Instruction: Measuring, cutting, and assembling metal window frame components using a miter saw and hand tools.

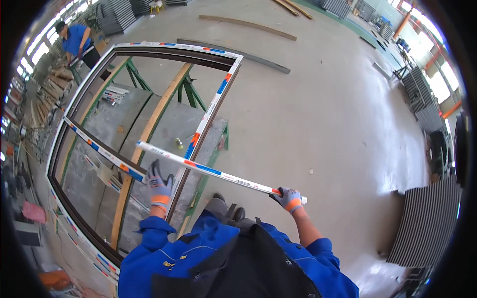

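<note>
A: How is the strip (218, 173) held?
B: Its end is clenched in the right hand (289, 198), above the frame (211, 113). The left hand (159, 186) is spread open, fingers released, under the strip.

Counts being recorded from the head view. One large window frame (149, 49) is being carried on one green-legged desk (191, 94). One long white profile strip (218, 174) is being held above it. Two gloved hands are being counted: left hand (159, 187), right hand (288, 198). One small yellowish object (179, 144) is being noted on the desk. One other person (77, 42) is being seen at far left. Two loose planks (248, 25) are being counted on the floor.
</note>
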The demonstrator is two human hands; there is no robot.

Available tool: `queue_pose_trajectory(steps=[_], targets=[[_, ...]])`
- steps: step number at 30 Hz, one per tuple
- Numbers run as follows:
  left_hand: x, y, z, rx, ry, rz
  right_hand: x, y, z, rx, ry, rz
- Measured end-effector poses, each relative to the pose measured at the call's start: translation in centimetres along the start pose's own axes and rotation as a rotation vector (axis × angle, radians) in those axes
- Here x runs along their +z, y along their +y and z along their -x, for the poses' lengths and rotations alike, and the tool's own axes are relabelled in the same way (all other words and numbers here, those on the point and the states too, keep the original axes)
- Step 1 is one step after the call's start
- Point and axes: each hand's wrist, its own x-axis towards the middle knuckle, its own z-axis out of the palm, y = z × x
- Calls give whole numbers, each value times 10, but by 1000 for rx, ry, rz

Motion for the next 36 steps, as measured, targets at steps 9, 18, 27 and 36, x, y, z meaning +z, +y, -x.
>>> queue_pose_trajectory(steps=[9,18,27,36], targets=[[10,17,-23,126,-280,-302,-131,2,-198,-332,-113,279],[31,68,39,-208,-183,-94,-209,-75,-407,-951,78,415],[10,130,78,-523,-225,-99,-191,-172,-485,-1226,-242,588],[-13,134,91,-569,-343,-121,-193,-175,-470,-1356,-356,541]])
